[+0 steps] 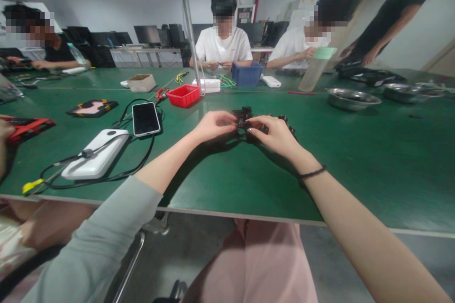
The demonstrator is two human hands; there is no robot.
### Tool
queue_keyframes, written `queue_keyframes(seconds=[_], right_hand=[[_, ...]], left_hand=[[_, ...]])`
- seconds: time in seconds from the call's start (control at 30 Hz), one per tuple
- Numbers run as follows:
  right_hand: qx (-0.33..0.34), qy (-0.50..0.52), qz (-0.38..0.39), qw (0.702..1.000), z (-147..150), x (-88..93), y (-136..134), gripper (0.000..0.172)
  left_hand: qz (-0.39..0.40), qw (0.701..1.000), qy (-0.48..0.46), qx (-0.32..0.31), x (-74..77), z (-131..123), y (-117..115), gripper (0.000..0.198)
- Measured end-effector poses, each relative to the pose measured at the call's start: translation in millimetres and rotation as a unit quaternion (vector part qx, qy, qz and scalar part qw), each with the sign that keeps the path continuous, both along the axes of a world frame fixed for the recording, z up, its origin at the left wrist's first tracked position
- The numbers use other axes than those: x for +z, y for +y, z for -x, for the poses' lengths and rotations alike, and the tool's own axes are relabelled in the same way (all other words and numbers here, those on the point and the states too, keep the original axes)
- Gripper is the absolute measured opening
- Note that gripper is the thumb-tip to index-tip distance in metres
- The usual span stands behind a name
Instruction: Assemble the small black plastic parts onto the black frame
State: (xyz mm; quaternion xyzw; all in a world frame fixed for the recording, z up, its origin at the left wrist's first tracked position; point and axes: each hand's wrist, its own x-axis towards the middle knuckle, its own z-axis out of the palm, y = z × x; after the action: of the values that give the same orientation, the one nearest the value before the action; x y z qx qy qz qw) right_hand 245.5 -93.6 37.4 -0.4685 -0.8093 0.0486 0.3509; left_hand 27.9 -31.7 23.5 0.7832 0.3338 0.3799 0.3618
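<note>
Around the middle of the green table, my left hand (216,126) has its fingers and thumb closed on the left side of a small dark, angular part (244,114). My right hand (276,136) pinches at the right side of that same part, its thumb and forefinger near the other fingertips. The part's exact kind is too small and dark to make out. More small black pieces (283,118) show behind my right hand, mostly hidden by it. A dark band circles my right wrist.
To the left lie a white power bank (97,154) with black cables and a phone (146,119). Farther back stand a red bin (185,96), a blue bin (246,74) and a bottle (314,71). Metal bowls (353,99) sit at right. Other people work around the table.
</note>
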Motion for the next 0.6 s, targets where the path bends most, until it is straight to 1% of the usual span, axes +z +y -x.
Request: queue_keyframes(seconds=[0.07, 0.13, 0.23, 0.3, 0.47, 0.6], right_hand=[[-0.002, 0.008, 0.003, 1.000, 1, 1.2, -1, 0.021], [-0.003, 0.012, 0.003, 1.000, 3, 2.1, -2, 0.020], [-0.001, 0.017, 0.002, 1.000, 4, 2.3, -3, 0.019], [0.003, 0.018, -0.001, 1.000, 3, 1.7, -2, 0.019], [0.009, 0.023, -0.014, 1.000, 2, -0.3, -1, 0.017], [0.008, 0.021, -0.017, 1.000, 2, -0.9, 0, 0.016]], left_hand=[[-0.020, 0.999, 0.001, 0.035, 3.1, 0, 0, 0.029], [-0.032, 0.996, -0.006, 0.087, 4.8, 0, 2, 0.023], [-0.037, 0.985, 0.000, 0.169, 3.8, 2, 6, 0.018], [-0.039, 0.978, 0.017, 0.205, 1.8, 3, 9, 0.018], [-0.057, 0.963, 0.052, 0.259, -0.4, 9, 12, 0.018], [-0.065, 0.950, 0.091, 0.290, -1.2, 13, 13, 0.019]])
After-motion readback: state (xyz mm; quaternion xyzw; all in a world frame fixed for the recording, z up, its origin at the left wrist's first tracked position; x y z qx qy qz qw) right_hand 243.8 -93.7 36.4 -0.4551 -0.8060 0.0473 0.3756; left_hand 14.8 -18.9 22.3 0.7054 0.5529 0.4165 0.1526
